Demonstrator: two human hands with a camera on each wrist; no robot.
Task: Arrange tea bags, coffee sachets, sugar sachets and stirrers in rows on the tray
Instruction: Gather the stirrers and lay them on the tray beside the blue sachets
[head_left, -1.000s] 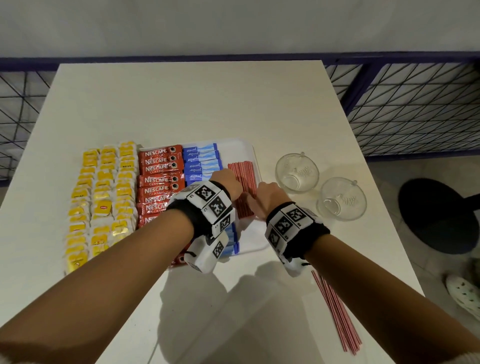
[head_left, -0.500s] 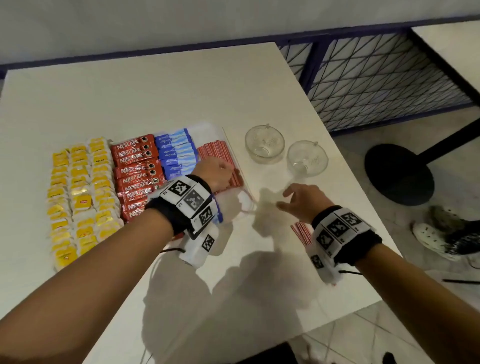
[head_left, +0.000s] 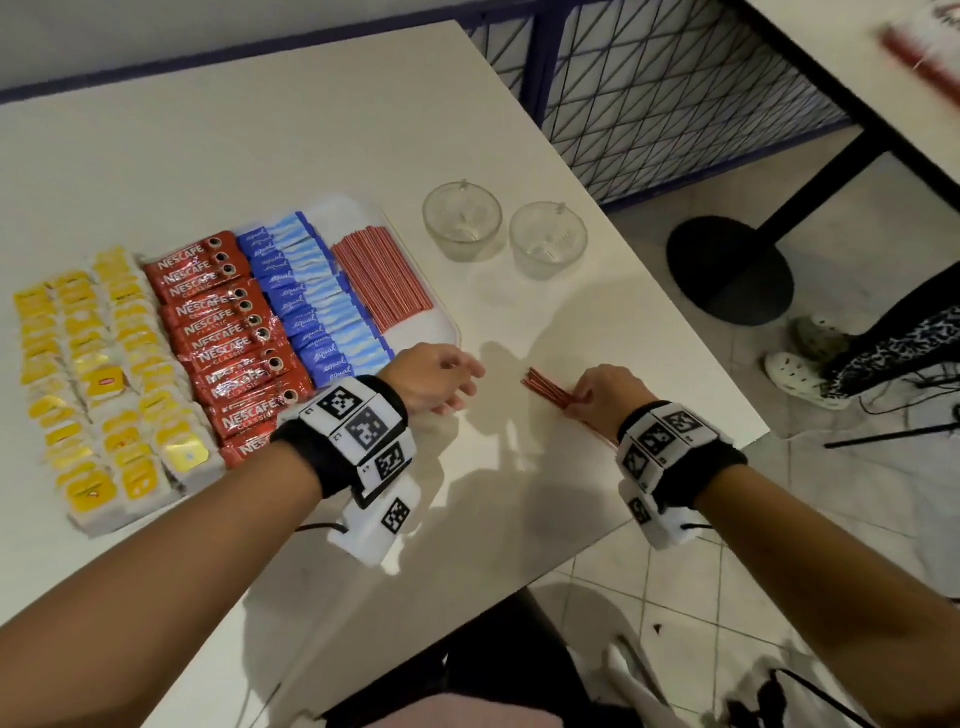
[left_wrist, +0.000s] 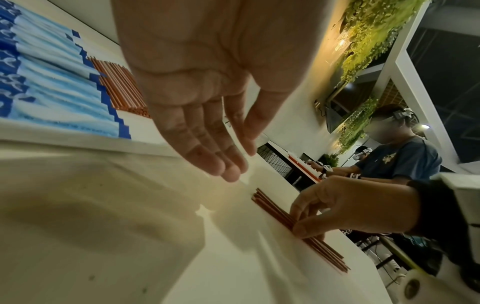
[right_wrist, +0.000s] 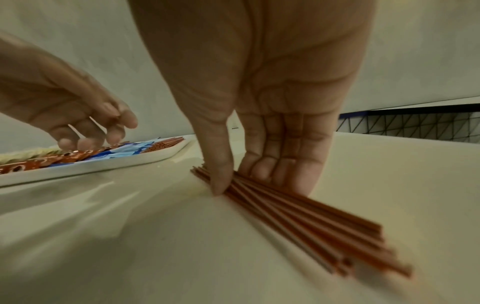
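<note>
White counter (head_left: 311, 130): right hand (head_left: 605, 389) now pinches loose stirrers (head_left: 545, 392) (was reaching), at 3 o'clock of tray (head_left: 447, 317); left hand (head_left: 431, 382) lifted off the tray, fingers relaxed, empty.

On the worktop (head_left: 311, 130) the tray (head_left: 451, 325) holds rows from left to right: tea bags (head_left: 88, 374), coffee sachets (head_left: 228, 332), sugar sachets (head_left: 317, 291), stirrers (head_left: 382, 280). Two glass cups (head_left: 462, 221) stand right of the tray. A loose stirrer bundle (head_left: 545, 389) lies nearer, right of the tray.
</note>
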